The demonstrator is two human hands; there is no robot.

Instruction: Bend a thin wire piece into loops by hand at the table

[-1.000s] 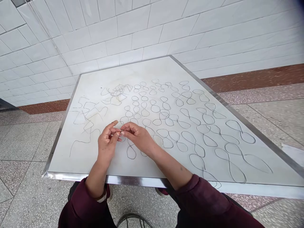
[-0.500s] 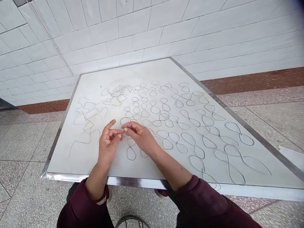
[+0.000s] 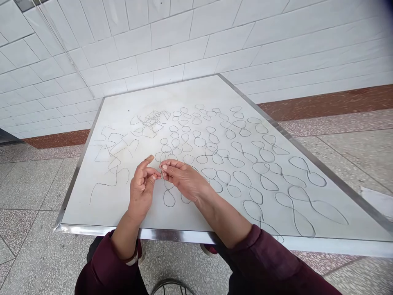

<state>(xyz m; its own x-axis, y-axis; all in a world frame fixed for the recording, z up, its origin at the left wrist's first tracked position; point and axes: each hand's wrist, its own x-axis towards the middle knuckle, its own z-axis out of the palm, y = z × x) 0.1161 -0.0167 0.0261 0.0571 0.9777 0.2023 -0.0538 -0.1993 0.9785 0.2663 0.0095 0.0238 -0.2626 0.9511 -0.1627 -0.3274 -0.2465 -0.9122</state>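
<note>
My left hand (image 3: 142,187) and my right hand (image 3: 182,179) meet fingertip to fingertip above the near part of a white table (image 3: 172,92). Both pinch a thin dark wire between thumb and fingers; the left index finger sticks out straight. A figure-eight wire loop (image 3: 168,194) lies on the table just below the fingertips, partly under my right hand. Whether the pinched wire belongs to that loop is not clear.
Several figure-eight wire loops (image 3: 245,164) lie in rows over the middle and right of the table. Several angular bent wires (image 3: 113,153) lie at the left, and a tangle (image 3: 150,121) farther back. The metal table edge (image 3: 101,230) faces me. White tiled wall stands behind.
Both hands stayed together at the same spot; the fingers shifted slightly on the wire. The view moved a little.
</note>
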